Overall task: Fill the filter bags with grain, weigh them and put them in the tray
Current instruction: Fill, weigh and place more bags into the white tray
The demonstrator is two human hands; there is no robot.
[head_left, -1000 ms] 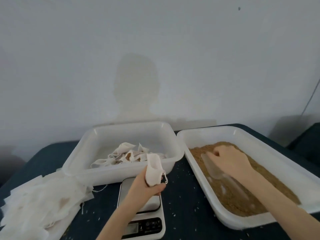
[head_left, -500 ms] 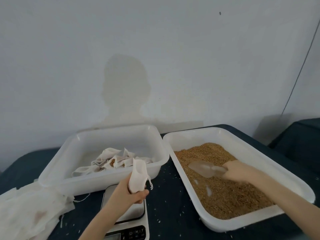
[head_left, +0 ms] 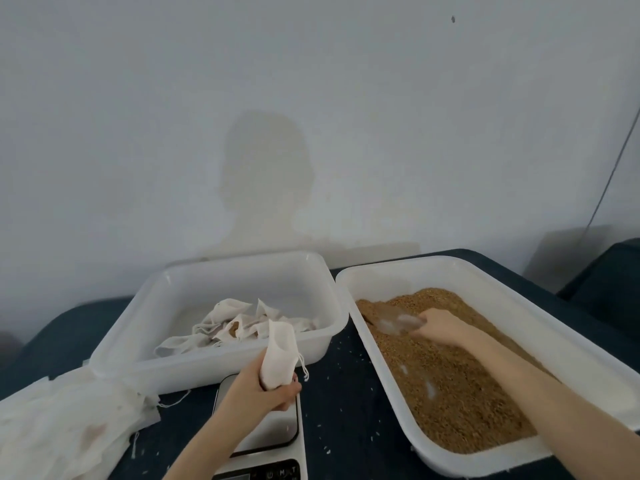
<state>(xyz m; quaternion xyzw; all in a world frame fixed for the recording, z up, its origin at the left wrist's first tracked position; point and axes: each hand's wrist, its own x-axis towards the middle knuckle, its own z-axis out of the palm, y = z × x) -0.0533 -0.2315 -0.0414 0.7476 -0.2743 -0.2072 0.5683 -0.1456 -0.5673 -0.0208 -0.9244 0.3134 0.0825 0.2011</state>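
Scoop (head_left: 394, 320) now deeper into grain (head_left: 450, 375)

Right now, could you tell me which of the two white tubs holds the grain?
The right tub, where the right hand works the scoop; the left tub holds only bags.

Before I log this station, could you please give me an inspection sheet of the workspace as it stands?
Surface: dark table, loose grains scattered on it.
Job's things: grain tray well filled; tray of filled bags; scale with nothing on its pan.
Clutter: heap of empty bags at the left edge.
Grippers: left hand grips a filter bag upright above the scale; right hand holds a clear scoop in the grain.
Cables: thin line down the wall, far right.
Surroundings: plain wall.
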